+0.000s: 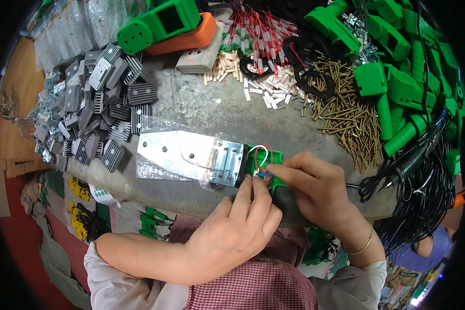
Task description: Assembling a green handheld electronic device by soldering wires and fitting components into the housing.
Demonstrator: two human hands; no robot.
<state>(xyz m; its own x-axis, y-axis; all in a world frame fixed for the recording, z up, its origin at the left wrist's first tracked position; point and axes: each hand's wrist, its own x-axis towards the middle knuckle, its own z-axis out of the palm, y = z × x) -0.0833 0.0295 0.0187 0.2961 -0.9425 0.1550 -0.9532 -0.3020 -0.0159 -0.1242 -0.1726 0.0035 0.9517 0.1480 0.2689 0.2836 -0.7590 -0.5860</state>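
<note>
A green plastic tool housing (276,187) lies open at the table's front edge, joined to a flat silver metal plate (173,147) with a pointed end, partly wrapped in clear film. Inside the housing, a white wire (257,147) and a red wire (269,153) loop up. My left hand (237,227) reaches in from below, its fingertips closed on the wires beside the housing's black collar. From the right, my right hand (315,187) pinches at the wiring with thumb and index finger. Its fingertips hide most of what they hold; a bit of blue shows there.
Grey finned metal blocks (101,98) heap up at the left. At the back are red-wired indicator lamps (261,41) and white ceramic-like pieces (279,88). Brass screws (349,116), green housings (392,93) and black cables (423,175) crowd the right, along with a black-handled pointed tool (405,163).
</note>
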